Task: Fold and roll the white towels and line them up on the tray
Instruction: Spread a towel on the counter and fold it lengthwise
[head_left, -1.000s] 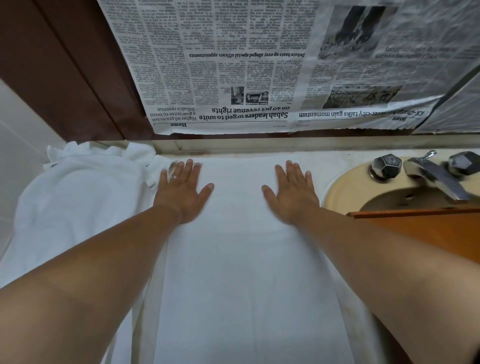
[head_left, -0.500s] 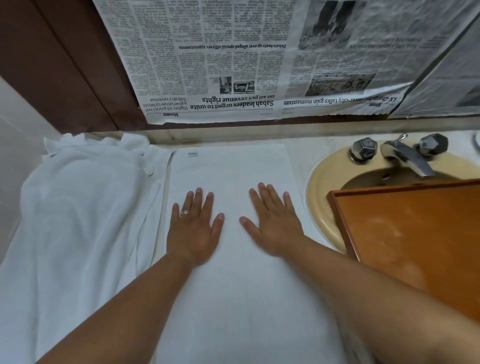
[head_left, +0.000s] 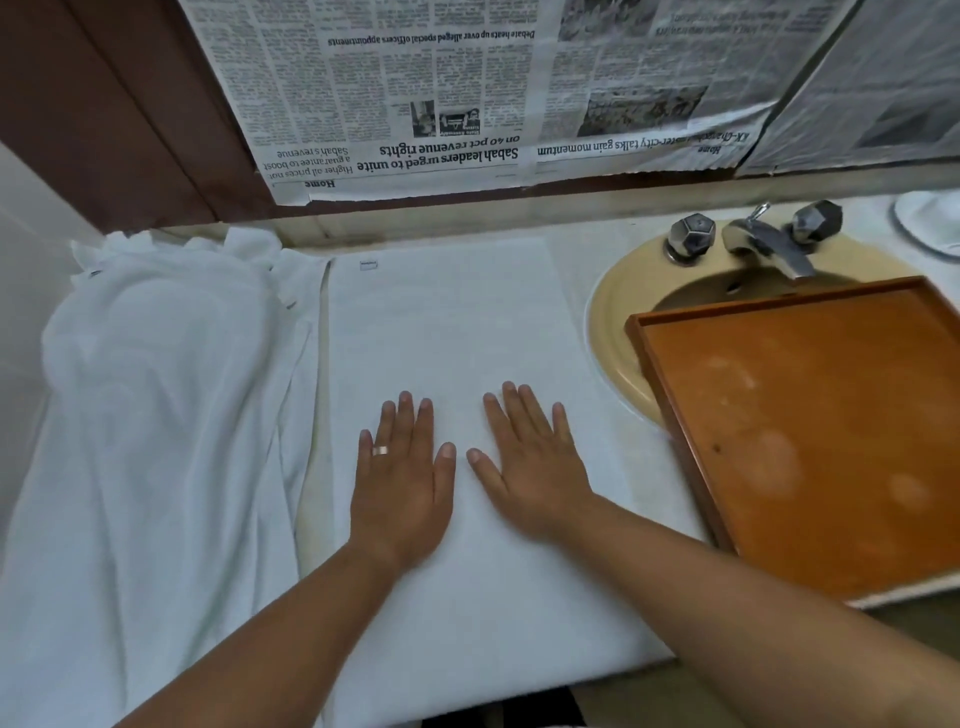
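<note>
Early days on this one, I'd say. One white towel (head_left: 452, 322) lies flat on the desk (head_left: 576, 260) as a long strip, running from the wall side to the front edge, with a little tag (head_left: 368, 264) at its far left corner. Both hands are on it around the middle: the left hand (head_left: 400, 478), the one with the ring (head_left: 380, 450), and the right hand (head_left: 530, 467). They're side by side with thumbs close together, palms down, fingers straight and a bit spread. Neither grips anything. They just press flat on the cloth, which looks to me like smoothing.

The strip is narrow and neat-edged enough that I'd guess it's already folded lengthwise, though I can't make out layers from here. No part of it is rolled. So for this towel: fold probably done, roll to come, then onto the tray.

The tray (head_left: 831, 441), brown wood, sits just to the right, partly over the sink (head_left: 613, 312) below the tap (head_left: 763, 244). I can't see a single roll on it, only pale smudges on the bottom.

On the left there's a rumpled heap of white towels (head_left: 156, 415) right up against the strip, none of it folded as far as I can tell. How many are in there, no idea. So nearly everything is left: roll this one, place it, then work through the heap and line them all up.
</note>
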